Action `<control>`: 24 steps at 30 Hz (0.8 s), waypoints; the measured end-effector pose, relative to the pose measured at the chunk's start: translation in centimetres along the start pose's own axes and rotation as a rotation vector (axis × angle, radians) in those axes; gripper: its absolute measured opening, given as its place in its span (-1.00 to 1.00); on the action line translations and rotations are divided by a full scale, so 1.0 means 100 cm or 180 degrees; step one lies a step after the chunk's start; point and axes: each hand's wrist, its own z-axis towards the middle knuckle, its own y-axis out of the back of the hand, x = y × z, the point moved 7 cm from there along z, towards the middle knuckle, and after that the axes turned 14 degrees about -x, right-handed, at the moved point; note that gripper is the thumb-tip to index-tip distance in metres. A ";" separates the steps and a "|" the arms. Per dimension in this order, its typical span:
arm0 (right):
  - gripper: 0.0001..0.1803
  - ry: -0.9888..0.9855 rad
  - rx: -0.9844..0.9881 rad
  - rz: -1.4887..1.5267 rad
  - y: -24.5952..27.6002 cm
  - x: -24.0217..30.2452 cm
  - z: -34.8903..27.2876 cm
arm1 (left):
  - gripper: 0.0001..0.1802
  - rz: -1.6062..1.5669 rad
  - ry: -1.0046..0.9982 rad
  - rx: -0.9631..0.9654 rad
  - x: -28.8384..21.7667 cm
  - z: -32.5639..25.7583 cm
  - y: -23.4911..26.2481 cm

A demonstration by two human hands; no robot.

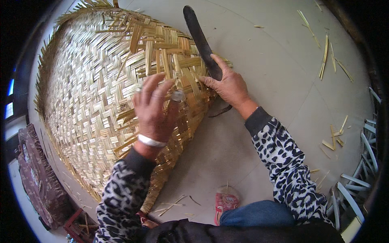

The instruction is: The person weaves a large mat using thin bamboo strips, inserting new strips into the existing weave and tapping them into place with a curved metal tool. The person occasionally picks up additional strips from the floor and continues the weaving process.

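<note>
Right of the right hand, loose bamboo slivers [329, 60] lie scattered over the pale floor [275, 60]. Below it rests a pink patterned shoe [225, 203]; pale-blue chair frames [358, 178] stand far right.

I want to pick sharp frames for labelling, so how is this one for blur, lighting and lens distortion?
Head view: left hand on the woven bamboo mat is motion-blurred at the fingers; right hand and dark blade are sharper; light is soft and even, without glare; fisheye bends the mat's edges, and the corners are black.
</note>
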 end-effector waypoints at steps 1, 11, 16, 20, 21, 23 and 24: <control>-0.01 0.0105 -0.0092 0.0001 0.001 0.004 -0.001 | -0.61 -0.0139 0.0119 -0.0090 0.005 0.009 0.012; -0.09 0.0031 -0.0360 -0.0586 0.000 0.012 -0.004 | -0.35 0.1012 -0.0907 0.1508 -0.017 -0.016 -0.033; -0.05 0.0145 -0.0513 -0.0603 -0.004 0.008 -0.006 | -0.31 0.1074 -0.0767 0.1651 0.006 -0.036 -0.072; -0.04 0.0295 -0.0569 -0.0537 -0.003 0.011 -0.007 | -0.32 0.0973 -0.0724 0.1597 0.020 -0.043 -0.080; -0.04 0.0332 -0.0536 -0.0579 -0.004 0.013 -0.006 | -0.32 0.0984 -0.0632 0.1761 0.023 -0.045 -0.084; -0.04 0.0243 -0.0388 -0.0780 -0.004 0.012 -0.007 | -0.30 0.0834 -0.0645 0.1466 0.017 -0.041 -0.076; -0.04 0.0180 -0.0347 -0.0779 -0.004 0.012 -0.006 | -0.31 0.0746 -0.0609 0.1439 0.014 -0.039 -0.072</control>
